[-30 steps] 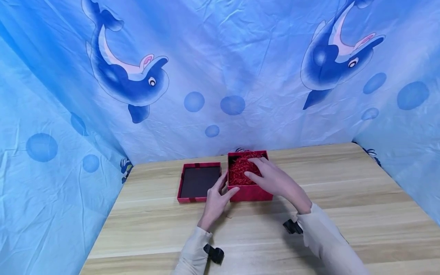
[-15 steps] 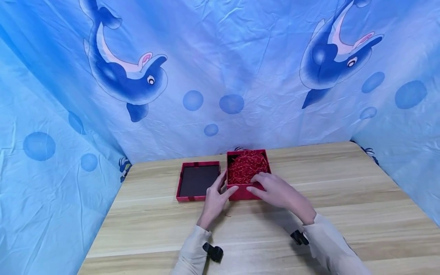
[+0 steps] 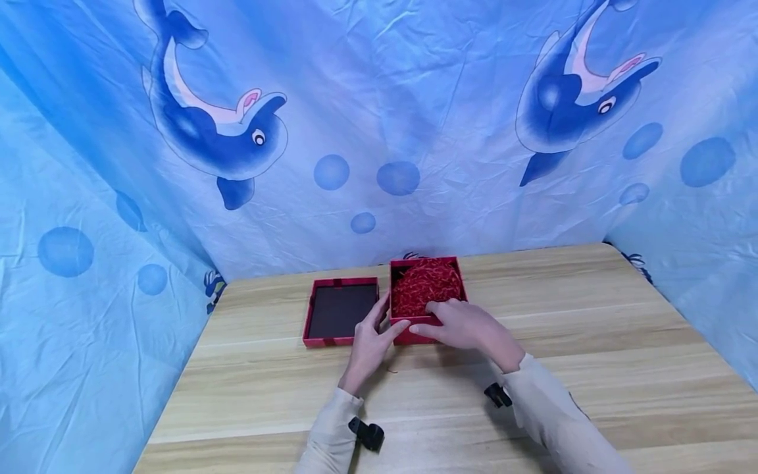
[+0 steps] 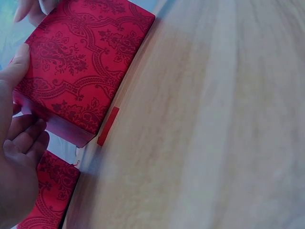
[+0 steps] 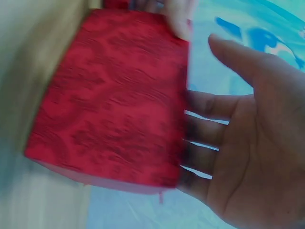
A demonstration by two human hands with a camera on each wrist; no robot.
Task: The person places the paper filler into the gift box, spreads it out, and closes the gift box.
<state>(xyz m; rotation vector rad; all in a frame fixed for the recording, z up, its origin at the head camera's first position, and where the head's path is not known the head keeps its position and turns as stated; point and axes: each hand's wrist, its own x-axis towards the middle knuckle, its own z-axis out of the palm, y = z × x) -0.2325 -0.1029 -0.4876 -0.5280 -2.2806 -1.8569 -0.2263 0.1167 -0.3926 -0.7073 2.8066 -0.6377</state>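
Observation:
A red patterned box [image 3: 407,338], filled with red shredded paper [image 3: 422,283], stands near the far edge of the table. At its near left corner my left hand [image 3: 368,349] holds the box, thumb on the front wall and fingers along the left side, as the left wrist view shows. My right hand [image 3: 468,327] reaches over the front rim, its fingertips at the shredded paper inside and hidden by the wall in the right wrist view. Its thumb lies outside, in front of the box. Just left of the box, a shallow red lid [image 3: 343,313] with a black inside lies upturned.
A small red strip [image 4: 108,126] lies on the wooden table [image 3: 592,342] in front of the box. Behind the table hangs a blue curtain [image 3: 331,66] printed with dolphins; it also closes both sides.
My right hand has drawn back from the middle of the shredded paper to the front rim, then shifted a little left along it. The left hand stays on the box corner.

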